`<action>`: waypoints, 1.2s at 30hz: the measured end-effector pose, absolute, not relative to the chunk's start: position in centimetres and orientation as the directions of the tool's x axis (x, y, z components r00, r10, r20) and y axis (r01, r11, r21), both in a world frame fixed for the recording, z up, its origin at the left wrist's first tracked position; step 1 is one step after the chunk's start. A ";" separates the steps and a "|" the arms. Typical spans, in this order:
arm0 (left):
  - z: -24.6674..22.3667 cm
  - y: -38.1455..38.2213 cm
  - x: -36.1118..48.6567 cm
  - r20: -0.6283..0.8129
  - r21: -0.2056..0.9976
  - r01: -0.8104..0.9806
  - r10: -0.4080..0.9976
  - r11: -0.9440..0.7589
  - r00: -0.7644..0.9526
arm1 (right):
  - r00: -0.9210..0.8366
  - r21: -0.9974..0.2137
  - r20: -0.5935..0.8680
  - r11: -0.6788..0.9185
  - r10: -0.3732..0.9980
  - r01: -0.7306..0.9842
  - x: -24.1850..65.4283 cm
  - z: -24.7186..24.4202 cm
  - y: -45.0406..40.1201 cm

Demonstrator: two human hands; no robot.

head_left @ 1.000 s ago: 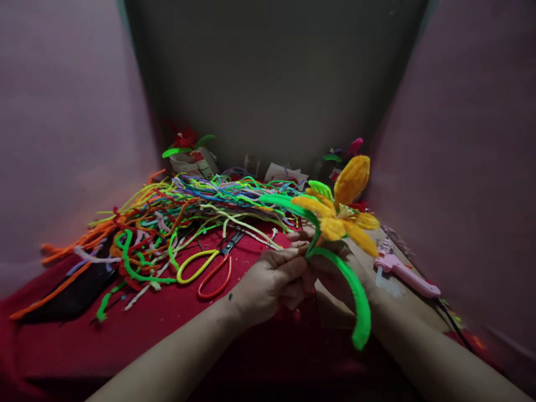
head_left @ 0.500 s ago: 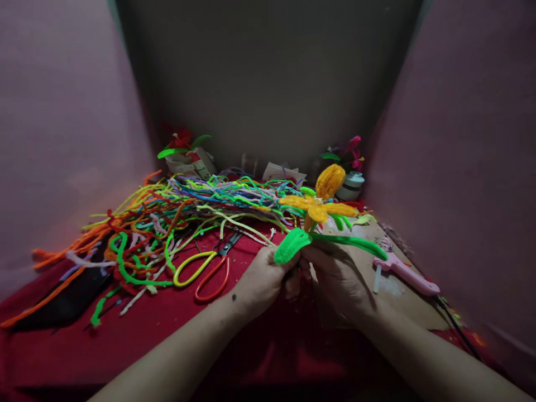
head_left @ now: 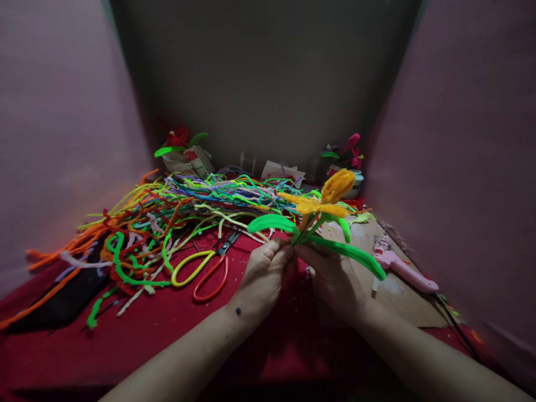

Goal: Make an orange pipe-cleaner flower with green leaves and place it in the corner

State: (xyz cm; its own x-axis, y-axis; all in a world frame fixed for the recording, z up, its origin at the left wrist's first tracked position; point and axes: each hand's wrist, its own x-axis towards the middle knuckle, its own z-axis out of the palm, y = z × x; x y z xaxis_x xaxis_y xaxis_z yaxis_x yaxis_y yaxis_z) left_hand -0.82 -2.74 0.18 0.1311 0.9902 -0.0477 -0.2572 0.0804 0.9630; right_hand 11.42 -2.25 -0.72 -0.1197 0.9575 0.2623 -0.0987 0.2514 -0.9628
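Note:
Both my hands pinch the stem base of a pipe-cleaner flower [head_left: 315, 206] above the table. It has fuzzy orange-yellow petals, one of them standing up at the back right. One long green leaf [head_left: 274, 223] sticks out to the left over my left hand [head_left: 263, 274], and another green leaf [head_left: 355, 254] reaches right above my right hand [head_left: 335, 279]. My left thumb and fingers are closed on the stem. The right fingers close on it from the other side, and their tips are partly hidden.
Left and behind lies a heap of coloured pipe cleaners [head_left: 226, 192]. Scissors [head_left: 218, 262] with yellow and red handles rest on the red cloth [head_left: 167, 346]. At right, a pink glue gun [head_left: 408, 271] with a cord lies on a brown board [head_left: 402, 307]. Red flowers [head_left: 178, 137] stand at the back left.
The flower has turned and tilted in my hands. Its left leaf, which hung forward over my left hand, now points left, and the right leaf slants lower.

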 end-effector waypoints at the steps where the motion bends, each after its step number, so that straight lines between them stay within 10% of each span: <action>1: 0.1 -2.8 -0.8 -0.013 0.968 -0.247 0.993 0.042 0.118 | -0.113 -0.959 0.275 0.265 0.955 -0.097 11.4 -0.4 -2.3; 12: 0.0 -3.1 -1.2 0.095 0.971 -0.227 0.990 -0.070 0.102 | -0.169 -0.910 0.381 0.402 0.909 0.107 12.9 0.8 -1.8; 20: 0.4 -3.1 -0.9 0.025 0.945 -0.328 0.994 0.012 0.109 | -0.066 -0.927 0.357 0.344 0.932 -0.151 12.7 0.2 -1.1; 36: 0.2 -2.4 -2.5 -0.076 0.665 -0.423 0.618 0.616 0.782 | -0.386 -0.899 0.066 -0.113 0.920 -0.423 12.1 -0.9 -1.0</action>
State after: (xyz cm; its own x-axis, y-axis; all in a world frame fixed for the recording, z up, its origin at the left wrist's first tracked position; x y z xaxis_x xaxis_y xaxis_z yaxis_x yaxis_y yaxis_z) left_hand -2.47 -2.37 0.21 0.7822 0.6184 -0.0759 -0.4226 0.6162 0.6646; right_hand 12.14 -1.03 -0.88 -0.3859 0.9202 0.0659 -0.4229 -0.1130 -0.8991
